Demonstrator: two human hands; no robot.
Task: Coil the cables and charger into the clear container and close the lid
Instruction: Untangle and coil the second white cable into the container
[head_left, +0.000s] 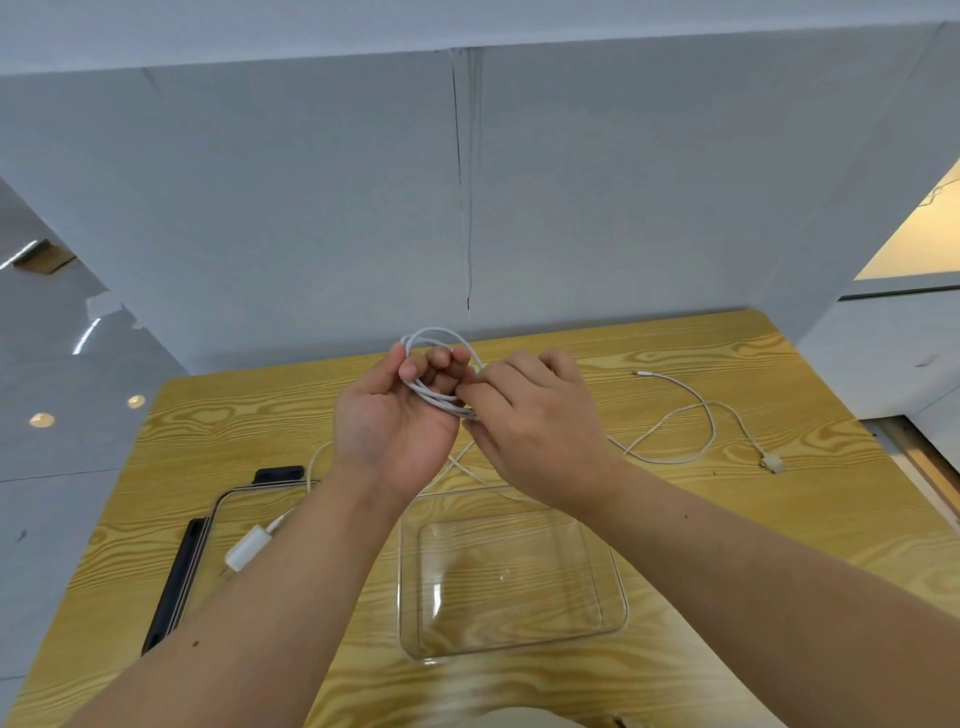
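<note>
Above the table's middle, my left hand (400, 415) holds a white cable coil (434, 340) looped around its fingers. My right hand (530, 421) pinches the same cable at the coil's lower right side. The empty clear container (621, 603) sits on the table below my hands. Its clear lid with black clips (179, 577) lies to the left, and a white charger (248, 547) rests on the lid with its cord running up under my left arm. A second white cable (701, 415) sprawls loose to the right, ending in a connector.
The wooden table (779, 545) is backed by a grey partition wall (467, 208) close behind my hands. The table's right edge drops off beside a white cabinet (893, 353).
</note>
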